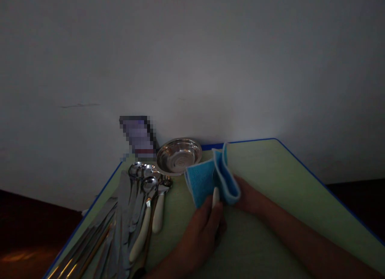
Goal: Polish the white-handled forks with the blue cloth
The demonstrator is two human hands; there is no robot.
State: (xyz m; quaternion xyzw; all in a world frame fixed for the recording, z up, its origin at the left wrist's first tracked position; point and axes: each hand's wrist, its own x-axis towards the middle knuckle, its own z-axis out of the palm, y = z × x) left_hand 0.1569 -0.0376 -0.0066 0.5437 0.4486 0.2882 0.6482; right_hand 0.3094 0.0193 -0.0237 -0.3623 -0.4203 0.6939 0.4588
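My left hand is closed around the white handle of a piece of cutlery. Its head goes in among the folds of a blue cloth, so I cannot tell what kind it is. Behind the cloth, my right hand grips the folded fabric from the right side; most of its fingers are hidden. Left of my hands lies a pile of cutlery, with a white-handled spoon on top and several knives beside it.
A shiny metal bowl stands near the back edge of the pale green table, which has a blue rim. A pixelated, phone-like screen leans at the back left. A grey wall rises behind the table.
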